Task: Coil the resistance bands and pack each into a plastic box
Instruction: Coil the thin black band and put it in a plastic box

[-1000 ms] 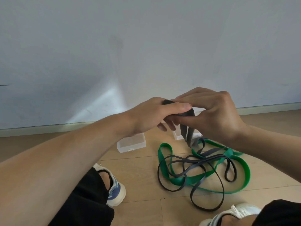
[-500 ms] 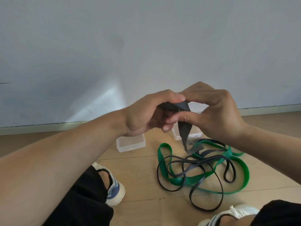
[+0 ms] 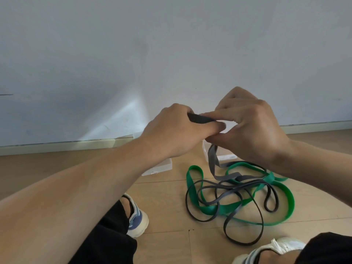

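Together, both hands' curled fingers [image 3: 213, 114] pinch the grey band [image 3: 200, 119].

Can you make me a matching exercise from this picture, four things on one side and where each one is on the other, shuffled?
Things:
1. grey band
2. green band
3. left plastic box
4. right plastic box

Places:
A. partly hidden behind the right hand
B. partly hidden under the left forearm
C. flat on the floor
D. end gripped in both hands, rest trailing down

Pairs: 1-D, 2-C, 3-B, 4-A
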`<action>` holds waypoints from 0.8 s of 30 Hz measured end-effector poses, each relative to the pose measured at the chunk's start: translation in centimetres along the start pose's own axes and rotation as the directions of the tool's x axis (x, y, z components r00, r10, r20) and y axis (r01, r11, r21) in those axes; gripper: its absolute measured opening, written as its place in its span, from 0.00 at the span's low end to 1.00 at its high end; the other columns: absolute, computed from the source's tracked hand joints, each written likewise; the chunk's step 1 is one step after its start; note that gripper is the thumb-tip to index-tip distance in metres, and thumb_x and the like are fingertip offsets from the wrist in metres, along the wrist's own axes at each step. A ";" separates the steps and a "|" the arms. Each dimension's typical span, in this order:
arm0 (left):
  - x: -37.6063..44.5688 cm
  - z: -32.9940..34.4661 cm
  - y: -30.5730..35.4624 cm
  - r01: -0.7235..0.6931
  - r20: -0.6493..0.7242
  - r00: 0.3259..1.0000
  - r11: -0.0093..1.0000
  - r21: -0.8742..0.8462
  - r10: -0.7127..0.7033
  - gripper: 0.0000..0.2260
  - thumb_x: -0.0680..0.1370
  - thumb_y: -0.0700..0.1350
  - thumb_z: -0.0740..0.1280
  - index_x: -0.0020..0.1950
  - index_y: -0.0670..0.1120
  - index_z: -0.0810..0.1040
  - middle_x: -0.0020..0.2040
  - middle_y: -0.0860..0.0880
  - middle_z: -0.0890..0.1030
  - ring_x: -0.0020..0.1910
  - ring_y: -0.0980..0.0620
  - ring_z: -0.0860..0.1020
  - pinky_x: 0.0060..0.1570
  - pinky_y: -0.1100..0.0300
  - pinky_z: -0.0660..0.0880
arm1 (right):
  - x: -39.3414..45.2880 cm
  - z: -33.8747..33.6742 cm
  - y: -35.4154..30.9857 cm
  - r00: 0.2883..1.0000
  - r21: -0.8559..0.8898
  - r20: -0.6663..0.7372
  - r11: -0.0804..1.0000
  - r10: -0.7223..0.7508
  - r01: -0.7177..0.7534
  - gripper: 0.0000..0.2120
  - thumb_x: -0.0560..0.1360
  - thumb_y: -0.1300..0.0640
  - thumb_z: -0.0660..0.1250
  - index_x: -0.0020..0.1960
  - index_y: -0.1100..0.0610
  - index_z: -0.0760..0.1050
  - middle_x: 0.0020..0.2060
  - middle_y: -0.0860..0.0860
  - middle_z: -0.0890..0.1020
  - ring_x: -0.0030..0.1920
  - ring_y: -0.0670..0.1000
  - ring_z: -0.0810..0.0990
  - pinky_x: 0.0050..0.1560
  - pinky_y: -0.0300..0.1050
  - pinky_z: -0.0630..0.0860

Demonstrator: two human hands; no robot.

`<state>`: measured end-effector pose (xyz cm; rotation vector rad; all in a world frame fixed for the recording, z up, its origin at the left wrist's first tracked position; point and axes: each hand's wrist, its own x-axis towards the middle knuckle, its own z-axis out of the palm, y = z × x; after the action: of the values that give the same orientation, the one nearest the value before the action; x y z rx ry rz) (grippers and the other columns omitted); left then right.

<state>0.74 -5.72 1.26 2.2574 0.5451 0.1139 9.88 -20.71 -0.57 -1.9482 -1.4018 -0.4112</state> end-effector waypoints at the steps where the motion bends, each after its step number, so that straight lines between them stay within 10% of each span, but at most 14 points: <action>1: 0.1 0.0 0.1 -0.026 0.015 1.000 0.999 -0.027 0.027 0.21 0.69 0.65 0.73 0.39 0.47 0.83 0.32 0.54 0.78 0.33 0.54 0.77 0.35 0.57 0.70 | 0.0 0.2 -0.2 1.000 -0.011 -0.016 1.000 0.005 -0.005 0.13 0.69 0.54 0.73 0.53 0.49 0.87 0.34 0.46 0.80 0.43 0.50 0.75 0.36 0.51 0.76; 9: 0.8 -0.3 -1.1 0.028 0.389 0.889 0.819 -0.573 0.242 0.29 0.72 0.58 0.68 0.51 0.29 0.77 0.40 0.41 0.73 0.39 0.48 0.72 0.42 0.53 0.71 | -0.4 -0.7 -1.9 0.987 0.293 -0.028 0.945 0.159 -0.144 0.14 0.70 0.52 0.78 0.55 0.51 0.84 0.47 0.43 0.86 0.52 0.42 0.84 0.55 0.36 0.77; 13: 0.9 -0.3 -0.7 0.095 0.420 0.905 0.930 -0.356 0.068 0.25 0.73 0.62 0.69 0.59 0.45 0.83 0.49 0.48 0.82 0.43 0.52 0.81 0.47 0.56 0.78 | -0.4 -1.5 -1.2 0.978 0.218 0.011 0.954 0.207 -0.204 0.14 0.72 0.59 0.77 0.56 0.48 0.84 0.43 0.49 0.89 0.43 0.40 0.86 0.43 0.36 0.80; 17: -0.1 1.5 -0.4 -0.010 0.237 0.969 0.969 -0.247 0.071 0.10 0.74 0.61 0.71 0.44 0.55 0.84 0.41 0.55 0.84 0.37 0.57 0.81 0.41 0.62 0.77 | -0.6 -0.7 -0.6 0.998 -0.040 -0.030 0.998 -0.048 0.047 0.13 0.67 0.59 0.75 0.52 0.55 0.87 0.42 0.56 0.88 0.47 0.53 0.88 0.42 0.55 0.84; 24: 1.1 0.7 -0.2 -0.036 0.349 0.914 0.900 -0.435 0.205 0.18 0.73 0.57 0.69 0.38 0.41 0.82 0.28 0.45 0.73 0.31 0.50 0.73 0.40 0.55 0.71 | -0.5 -1.4 -0.4 0.992 0.223 0.042 0.967 0.121 -0.128 0.23 0.67 0.45 0.78 0.59 0.51 0.82 0.53 0.42 0.83 0.59 0.39 0.81 0.61 0.35 0.76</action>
<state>1.86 -5.60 0.54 1.8188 0.1416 -0.1416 9.56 -21.90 0.23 -1.8491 -1.2750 -0.1593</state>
